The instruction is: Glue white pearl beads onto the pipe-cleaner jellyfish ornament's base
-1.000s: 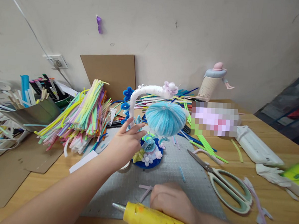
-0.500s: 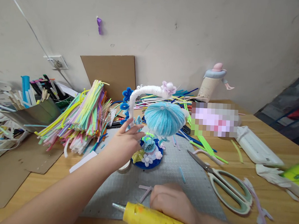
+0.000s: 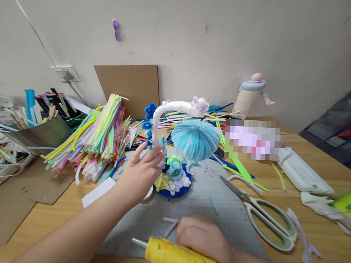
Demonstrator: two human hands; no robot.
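Observation:
My left hand (image 3: 144, 172) is closed around the lower part of a white curved stem (image 3: 173, 106) wrapped in pipe cleaner. The stem belongs to a lamp-like craft piece with a pale blue puffy shade (image 3: 195, 140) hanging from its tip. Its round dark blue base (image 3: 172, 195) carries small flowers, a yellow star shape and a light blue figure. Blue flowers (image 3: 147, 125) run up the stem's left side. My right hand (image 3: 202, 237), its fingers curled, holds a yellow glue gun (image 3: 180, 257) low at the front, nozzle to the left. The handle is hidden.
Open scissors (image 3: 269, 222) lie right of the grey cutting mat (image 3: 231, 232). A bundle of pipe cleaners (image 3: 101, 139) and a metal holder of sticks (image 3: 45, 136) stand at left. Cardboard (image 3: 131, 84) leans on the wall. A bottle (image 3: 248, 98) and a white phone-like object (image 3: 305, 173) sit at right.
My left hand has shifted slightly down and left, its fingers more curled at the stem. The craft piece's top has moved slightly right. The right hand and glue gun stay almost still.

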